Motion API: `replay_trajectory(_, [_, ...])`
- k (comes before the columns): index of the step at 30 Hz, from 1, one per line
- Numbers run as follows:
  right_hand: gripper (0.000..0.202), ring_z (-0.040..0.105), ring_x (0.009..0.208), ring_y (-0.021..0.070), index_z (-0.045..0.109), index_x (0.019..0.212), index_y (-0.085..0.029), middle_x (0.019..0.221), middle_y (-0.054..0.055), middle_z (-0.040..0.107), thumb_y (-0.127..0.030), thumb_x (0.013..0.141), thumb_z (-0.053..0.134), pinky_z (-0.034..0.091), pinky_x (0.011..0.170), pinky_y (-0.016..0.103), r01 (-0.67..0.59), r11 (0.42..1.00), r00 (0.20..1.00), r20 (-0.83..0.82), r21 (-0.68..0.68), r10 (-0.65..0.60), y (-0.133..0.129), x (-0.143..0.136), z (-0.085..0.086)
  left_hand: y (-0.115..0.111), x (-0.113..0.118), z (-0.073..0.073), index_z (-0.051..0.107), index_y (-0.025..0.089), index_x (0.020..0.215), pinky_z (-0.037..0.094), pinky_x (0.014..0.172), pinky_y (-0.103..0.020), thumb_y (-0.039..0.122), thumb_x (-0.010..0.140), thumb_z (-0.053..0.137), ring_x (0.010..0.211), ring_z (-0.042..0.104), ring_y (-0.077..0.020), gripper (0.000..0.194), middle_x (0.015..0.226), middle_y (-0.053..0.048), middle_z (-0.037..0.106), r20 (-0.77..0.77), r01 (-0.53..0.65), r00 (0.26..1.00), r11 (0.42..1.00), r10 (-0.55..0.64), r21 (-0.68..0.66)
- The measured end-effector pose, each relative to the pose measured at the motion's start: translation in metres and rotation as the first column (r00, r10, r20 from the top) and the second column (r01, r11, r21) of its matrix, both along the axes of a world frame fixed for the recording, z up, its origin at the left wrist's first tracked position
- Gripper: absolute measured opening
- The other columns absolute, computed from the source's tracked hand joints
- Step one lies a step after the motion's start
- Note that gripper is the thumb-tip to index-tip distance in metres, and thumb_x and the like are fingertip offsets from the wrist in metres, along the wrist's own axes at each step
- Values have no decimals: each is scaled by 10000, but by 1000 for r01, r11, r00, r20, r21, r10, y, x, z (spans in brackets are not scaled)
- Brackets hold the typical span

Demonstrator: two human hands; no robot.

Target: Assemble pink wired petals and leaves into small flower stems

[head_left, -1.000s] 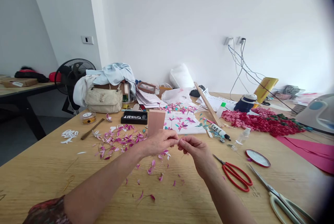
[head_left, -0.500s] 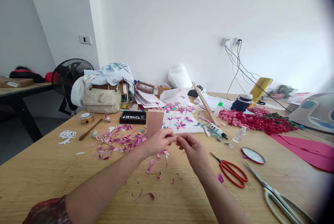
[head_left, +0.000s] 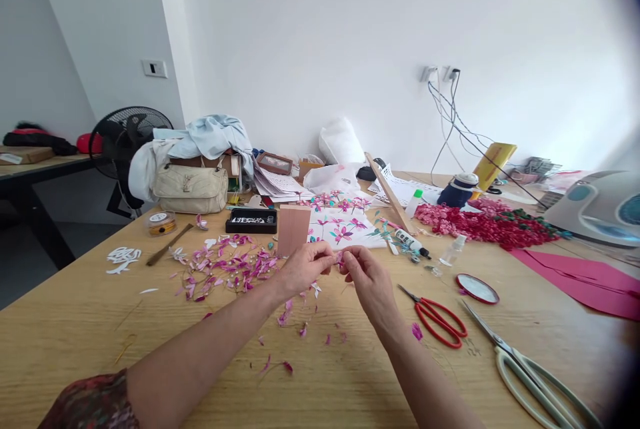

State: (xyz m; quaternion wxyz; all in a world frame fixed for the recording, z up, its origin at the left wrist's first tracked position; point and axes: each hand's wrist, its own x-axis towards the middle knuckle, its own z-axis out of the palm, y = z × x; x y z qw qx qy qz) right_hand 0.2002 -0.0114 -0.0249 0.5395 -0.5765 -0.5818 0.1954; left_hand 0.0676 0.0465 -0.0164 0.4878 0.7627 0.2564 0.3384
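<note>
My left hand (head_left: 311,265) and my right hand (head_left: 364,276) meet above the middle of the wooden table, fingertips pinched close together. Between them shows a small pink-purple petal piece (head_left: 340,260), mostly covered by the fingers. Left of my hands lies a loose heap of pink petals on thin stems (head_left: 230,269). More single petals (head_left: 286,313) are scattered below my hands. Just beyond them, finished-looking pink flowers with teal leaves (head_left: 343,234) rest on a white sheet, beside an upright wooden block (head_left: 293,232).
Red-handled scissors (head_left: 440,320), large pale-handled scissors (head_left: 520,369) and a round red-rimmed dish (head_left: 477,288) lie to the right. A glue bottle (head_left: 409,241) and red-pink bundles (head_left: 490,221) lie behind. At the left are a black tray (head_left: 251,221) and a beige handbag (head_left: 190,188).
The view has shifted slightly. My hands remain together at the same spot, and a pink-purple bit now shows between the fingertips where little was visible before.
</note>
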Motion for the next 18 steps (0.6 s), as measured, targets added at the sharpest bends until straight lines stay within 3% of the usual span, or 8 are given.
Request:
replay_trajectory(3, [225, 488, 560, 137, 508, 741, -181, 596, -6, 505, -401, 784, 489, 389, 509, 232, -118, 993, 983, -145, -7, 116, 0, 3, 1, 0, -1, -1, 469, 149, 651, 301, 503, -202, 365, 781, 485, 540, 383, -83, 252, 580, 27, 445, 16, 15, 1000, 999, -14, -28])
replay_trajectory(5, [214, 461, 549, 127, 494, 716, -183, 582, -19, 477, -386, 781, 499, 379, 516, 230, -152, 988, 976, -153, 16, 153, 0, 3, 1, -1, 0, -1, 464, 149, 646, 308, 508, -199, 352, 777, 492, 550, 392, -84, 243, 582, 25, 450, 25, 31, 999, 998, -29, -57])
replay_trajectory(8, [194, 442, 543, 132, 473, 678, -188, 584, -10, 478, -341, 796, 469, 350, 520, 241, -26, 998, 997, 79, 64, 21, 0, 2, 0, -7, 4, -1, 459, 146, 639, 307, 511, -197, 358, 774, 500, 552, 399, -85, 254, 576, 20, 461, 33, 23, 999, 995, -20, -98])
replay_trajectory(10, [183, 451, 562, 144, 444, 647, -194, 602, 5, 491, -297, 798, 444, 334, 533, 254, 102, 985, 948, 285, 141, -139, -1, 1, -1, -11, 6, -2, 451, 144, 638, 295, 500, -195, 366, 778, 493, 536, 389, -80, 266, 566, 20, 459, 40, -20, 999, 993, 25, -119])
replay_trajectory(12, [171, 468, 583, 155, 429, 642, -199, 614, 15, 506, -272, 796, 423, 333, 545, 260, 157, 969, 892, 393, 191, -222, -2, 1, -1, -11, 7, -2, 449, 142, 640, 295, 499, -195, 365, 787, 476, 529, 390, -78, 269, 563, 20, 458, 33, -38, 999, 992, 42, -123])
replay_trajectory(18, [204, 509, 581, 166, 486, 673, -198, 604, 17, 551, -343, 797, 417, 369, 546, 261, 9, 999, 911, 411, 50, -29, -2, 6, 2, -1, -3, -2, 488, 155, 729, 308, 524, -192, 353, 834, 399, 565, 412, -84, 242, 595, 37, 450, -95, 11, 995, 994, 0, 113])
